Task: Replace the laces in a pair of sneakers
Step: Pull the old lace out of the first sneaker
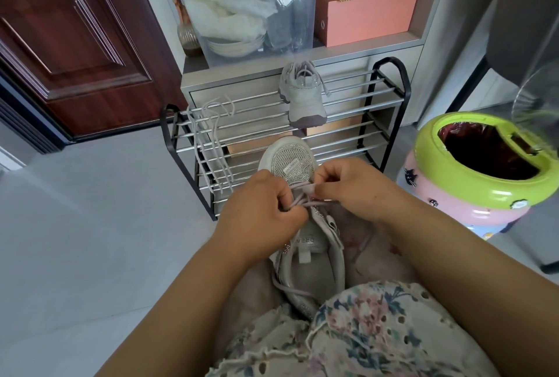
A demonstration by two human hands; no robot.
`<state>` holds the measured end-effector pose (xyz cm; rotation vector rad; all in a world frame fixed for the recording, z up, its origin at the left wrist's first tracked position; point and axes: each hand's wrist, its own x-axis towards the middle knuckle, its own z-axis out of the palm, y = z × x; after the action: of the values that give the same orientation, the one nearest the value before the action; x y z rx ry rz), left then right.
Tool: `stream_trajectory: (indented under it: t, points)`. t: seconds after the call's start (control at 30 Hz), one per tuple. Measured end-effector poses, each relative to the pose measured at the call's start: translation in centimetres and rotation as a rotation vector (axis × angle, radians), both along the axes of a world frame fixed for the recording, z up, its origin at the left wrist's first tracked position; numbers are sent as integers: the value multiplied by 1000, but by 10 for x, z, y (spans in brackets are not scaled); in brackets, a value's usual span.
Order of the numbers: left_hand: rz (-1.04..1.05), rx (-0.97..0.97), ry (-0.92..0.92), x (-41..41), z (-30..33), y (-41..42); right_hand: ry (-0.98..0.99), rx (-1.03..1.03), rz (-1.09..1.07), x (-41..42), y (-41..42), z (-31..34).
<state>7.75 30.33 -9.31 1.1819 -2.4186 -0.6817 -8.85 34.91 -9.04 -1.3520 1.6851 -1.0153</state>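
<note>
A grey sneaker (305,258) with a sparkly mesh toe lies on my lap, toe pointing away from me. A pale lilac lace (304,199) crosses its lowest eyelets. My left hand (260,210) pinches the lace at the left side of the eyelets. My right hand (351,187) pinches the other part of the lace at the right side, near the toe. The second grey sneaker (304,95) stands laced on the top shelf of the shoe rack (378,104). Loose pale laces (211,140) hang over the rack's left end.
A green and pink bin (481,171) with a dark liner stands at the right. Behind the rack is a grey cabinet holding a clear storage box (251,10) and pink boxes (369,10). A dark red door (69,37) is at the left, grey tile floor (96,225) below.
</note>
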Motion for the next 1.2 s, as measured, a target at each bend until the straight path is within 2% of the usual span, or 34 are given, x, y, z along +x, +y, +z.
stream_trajectory:
  t: [0.07,0.17,0.3,0.4,0.5,0.6,0.73,0.87,0.97,1.03,1.13,1.2]
  points:
    - [-23,69,22,0,3,-2,-22,7,4,-4,0,0]
    - [-57,299,157,5,6,-8,-179,-12,2,-7,0,-4]
    - [-31,585,415,13,5,-16,-375,-2,10,-11,1,-6]
    - [59,792,746,17,-1,-14,-502,17,27,-14,-1,-8]
    - [37,929,998,24,-3,-14,-502,-12,98,-18,-1,-8]
    - [55,1015,1117,31,0,-18,-561,-42,180,-28,2,-5]
    - [96,932,1055,39,5,-25,-787,-110,146,-48,7,-4]
    - [170,771,846,47,11,-32,-961,-140,60,-58,13,-1]
    - [173,667,740,58,20,-34,-1001,-202,-58,-62,14,3]
    - [176,581,687,69,25,-37,-850,-281,-159,-69,14,2]
    - [157,445,546,79,28,-38,-368,-355,-263,-71,15,0]
    - [130,352,387,74,23,-33,-141,-353,-230,-65,13,-3]
